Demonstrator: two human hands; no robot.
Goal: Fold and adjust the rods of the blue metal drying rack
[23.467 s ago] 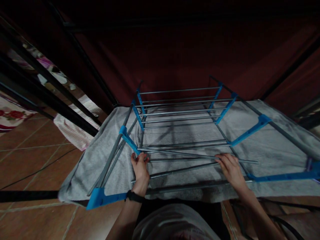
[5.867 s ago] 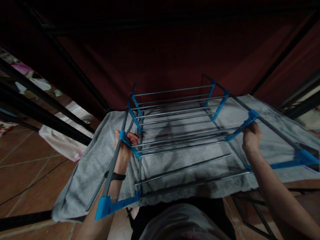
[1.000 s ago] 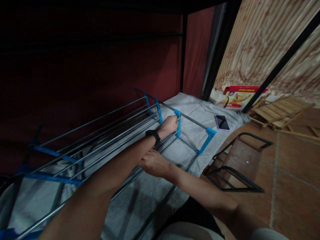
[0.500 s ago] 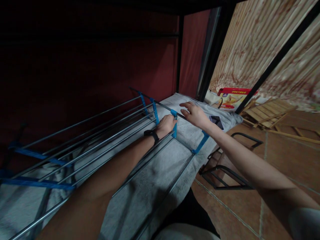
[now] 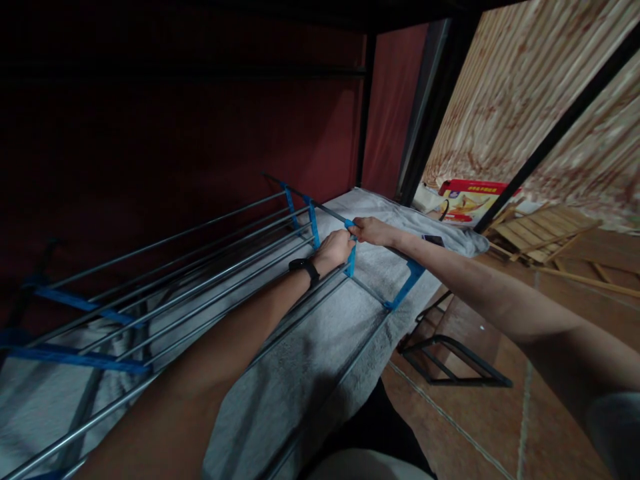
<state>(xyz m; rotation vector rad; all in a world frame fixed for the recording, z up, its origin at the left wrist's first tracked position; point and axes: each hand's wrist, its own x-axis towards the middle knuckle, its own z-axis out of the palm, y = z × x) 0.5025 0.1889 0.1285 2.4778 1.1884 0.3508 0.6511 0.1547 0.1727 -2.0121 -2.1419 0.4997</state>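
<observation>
Left hand [image 5: 335,250] curled round, right hand [image 5: 373,231] pinching, the tubular rack's [image 5: 230,271] blue bracket [image 5: 351,262]: probably light, stiff, best gripped there.

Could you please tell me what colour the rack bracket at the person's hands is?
The rack bracket is blue; it shows best in the head view.

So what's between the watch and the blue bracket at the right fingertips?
The left hand: it fills the stretch from the watch to the blue bracket, as the head view shows.
</observation>
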